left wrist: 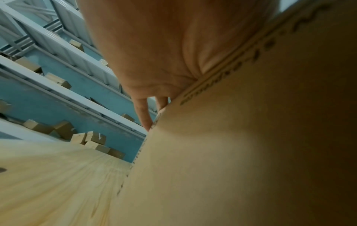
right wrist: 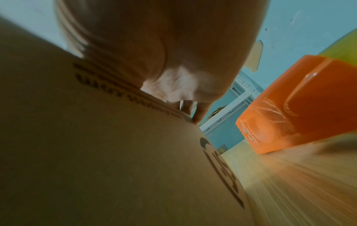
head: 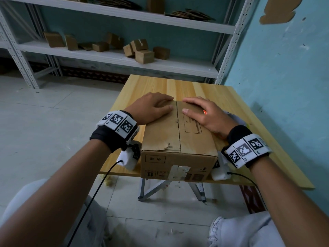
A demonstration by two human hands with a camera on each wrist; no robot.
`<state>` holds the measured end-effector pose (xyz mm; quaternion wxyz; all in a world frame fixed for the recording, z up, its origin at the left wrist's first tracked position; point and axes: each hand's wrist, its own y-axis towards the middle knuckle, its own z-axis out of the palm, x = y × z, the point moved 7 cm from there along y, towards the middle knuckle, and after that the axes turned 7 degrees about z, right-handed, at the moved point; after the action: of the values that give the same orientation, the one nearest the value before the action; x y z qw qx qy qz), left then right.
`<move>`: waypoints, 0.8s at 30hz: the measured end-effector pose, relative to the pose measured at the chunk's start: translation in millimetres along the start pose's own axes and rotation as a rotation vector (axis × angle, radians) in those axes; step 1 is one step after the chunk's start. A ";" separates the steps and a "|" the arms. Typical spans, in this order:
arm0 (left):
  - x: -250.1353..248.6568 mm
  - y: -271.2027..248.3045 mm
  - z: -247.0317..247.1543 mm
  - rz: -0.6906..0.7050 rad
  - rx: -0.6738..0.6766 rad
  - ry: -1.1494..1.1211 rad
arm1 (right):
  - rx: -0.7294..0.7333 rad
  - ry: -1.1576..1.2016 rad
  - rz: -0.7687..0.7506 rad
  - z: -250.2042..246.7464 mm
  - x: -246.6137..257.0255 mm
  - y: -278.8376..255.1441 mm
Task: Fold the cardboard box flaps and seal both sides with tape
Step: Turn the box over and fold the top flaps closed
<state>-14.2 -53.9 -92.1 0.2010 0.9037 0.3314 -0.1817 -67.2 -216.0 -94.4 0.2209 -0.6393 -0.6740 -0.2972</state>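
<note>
A brown cardboard box (head: 178,139) stands on the wooden table (head: 187,88) with its two top flaps folded down and meeting along a centre seam. My left hand (head: 151,108) lies flat on the left flap, fingers straight and pointing at the seam. My right hand (head: 201,113) presses flat on the right flap beside the seam. The left wrist view shows my left hand (left wrist: 154,53) on the box's top edge above the box side (left wrist: 241,152). An orange tape dispenser (right wrist: 297,104) sits on the table right of the box (right wrist: 115,152), close under my right hand (right wrist: 164,53).
White metal shelving (head: 115,56) behind the table carries several small cardboard boxes and flat cardboard. A blue wall (head: 284,86) runs close along the table's right side. The box overhangs the table's near edge; grey tiled floor lies to the left.
</note>
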 end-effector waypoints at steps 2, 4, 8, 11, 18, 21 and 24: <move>1.3 1.0 0.4 0.003 -0.006 -0.013 | -0.006 0.017 0.006 0.0 -1.6 0.7; 2.2 2.4 0.8 0.005 -0.003 -0.040 | -0.002 0.021 0.011 0.2 -2.4 1.6; 2.3 3.5 2.0 -0.012 0.014 -0.054 | 0.016 0.066 0.031 1.2 -2.7 2.9; 2.9 3.1 3.7 -0.036 0.040 -0.061 | 0.030 0.067 0.041 1.9 -3.6 2.7; -1.6 2.2 2.7 -0.044 0.036 -0.103 | 0.025 0.074 0.057 1.7 -3.1 3.5; -0.5 2.6 2.5 -0.044 0.033 -0.114 | 0.020 0.061 0.050 1.9 -0.6 1.7; 2.8 1.4 0.3 -0.067 0.016 -0.108 | -0.066 0.011 0.062 -9.7 -3.2 -2.0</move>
<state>-11.3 -53.6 -93.3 0.2051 0.8826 0.3486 -0.2394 -69.6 -224.9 -89.7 0.2125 -0.6651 -0.6425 -0.3157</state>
